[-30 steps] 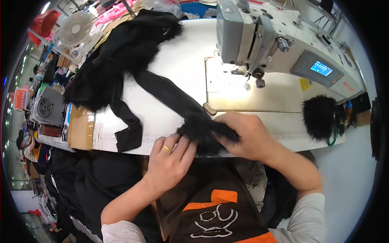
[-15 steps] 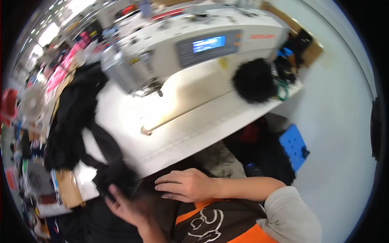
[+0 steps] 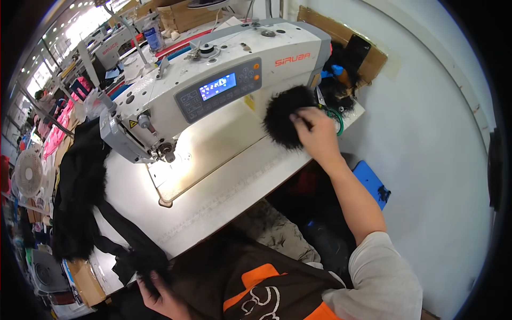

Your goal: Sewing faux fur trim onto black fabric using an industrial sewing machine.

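Observation:
A round black fur piece (image 3: 288, 120) sits on the right part of the sewing table, beneath the machine arm. My right hand (image 3: 319, 133) reaches across to it, thumb and fingers closing on its right side. At the table's front left edge, my left hand (image 3: 162, 300) pinches the end of a black fur-trimmed strip (image 3: 152, 261), its lower fingers partly cut off from sight. That strip runs up to a heap of black furry fabric (image 3: 80, 186) along the table's left side. The white sewing machine (image 3: 213, 80) has a lit blue screen, and its needle area is bare of fabric.
Scissors with green handles (image 3: 340, 122) lie just right of the round fur piece. A cardboard box (image 3: 373, 61) stands behind, against the white wall (image 3: 437, 122). Below the table's right end hangs a blue board (image 3: 372, 178). A small fan (image 3: 28, 173) is at far left.
My right hand has gone from my lap up and right to the round fur piece. My left hand has lowered slightly with the black strip. The view has shifted.

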The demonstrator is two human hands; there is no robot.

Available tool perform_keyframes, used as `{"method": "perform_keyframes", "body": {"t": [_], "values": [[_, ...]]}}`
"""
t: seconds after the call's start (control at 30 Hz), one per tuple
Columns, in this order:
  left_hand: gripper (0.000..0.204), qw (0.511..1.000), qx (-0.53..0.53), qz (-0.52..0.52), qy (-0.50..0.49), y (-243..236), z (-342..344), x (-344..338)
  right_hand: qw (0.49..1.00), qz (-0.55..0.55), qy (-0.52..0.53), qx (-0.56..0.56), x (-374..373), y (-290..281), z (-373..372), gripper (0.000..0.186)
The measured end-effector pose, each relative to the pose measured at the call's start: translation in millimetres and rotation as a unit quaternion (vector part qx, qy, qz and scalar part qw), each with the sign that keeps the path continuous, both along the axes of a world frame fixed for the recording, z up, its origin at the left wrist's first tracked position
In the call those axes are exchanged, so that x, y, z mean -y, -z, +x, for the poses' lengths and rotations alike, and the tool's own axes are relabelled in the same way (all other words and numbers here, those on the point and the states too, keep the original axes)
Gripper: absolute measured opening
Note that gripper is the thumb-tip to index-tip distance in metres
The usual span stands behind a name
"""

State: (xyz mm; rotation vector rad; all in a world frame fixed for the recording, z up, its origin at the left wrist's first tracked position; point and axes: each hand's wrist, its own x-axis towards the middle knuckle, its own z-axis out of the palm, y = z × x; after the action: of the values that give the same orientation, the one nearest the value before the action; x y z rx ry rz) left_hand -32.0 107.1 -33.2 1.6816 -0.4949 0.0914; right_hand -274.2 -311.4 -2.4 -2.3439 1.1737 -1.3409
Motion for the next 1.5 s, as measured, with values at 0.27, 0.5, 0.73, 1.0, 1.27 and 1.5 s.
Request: {"method": "perform_keyframes", "body": {"t": [0.27, 0.5, 0.73, 1.0, 1.27, 1.5], "values": [[0.029, 0.998, -0.030, -0.036, -0.034, -10.4, 8.8, 4.1, 0.956, -0.181, -0.231, 0.010, -54.9, -20.4, 42.3, 0.024], [0.021, 1.000, -0.020, 0.005, -0.015, -11.6, 9.5, 5.5, 0.904, -0.045, -0.372, -0.206, -67.8, 18.1, 52.9, 0.045], [0.021, 0.999, -0.051, -0.011, 0.003, -11.8, 6.3, -1.7, 0.941, -0.033, -0.321, -0.099, -93.6, 4.9, 90.3, 0.022], [0.034, 0.999, -0.047, -0.007, -0.026, -2.8, 9.6, -2.7, 0.938, -0.056, -0.258, -0.226, -126.2, 40.0, 146.3, 0.027], [0.023, 0.996, -0.091, 0.019, 0.017, -28.9, 35.8, -0.7, 0.877, 0.088, -0.437, -0.181, -128.7, 13.4, 132.7, 0.037], [0.021, 0.987, -0.117, 0.019, 0.111, -53.4, 57.6, 22.9, 0.799, 0.412, -0.436, 0.039, -138.3, 12.3, 135.1, 0.029]]}}
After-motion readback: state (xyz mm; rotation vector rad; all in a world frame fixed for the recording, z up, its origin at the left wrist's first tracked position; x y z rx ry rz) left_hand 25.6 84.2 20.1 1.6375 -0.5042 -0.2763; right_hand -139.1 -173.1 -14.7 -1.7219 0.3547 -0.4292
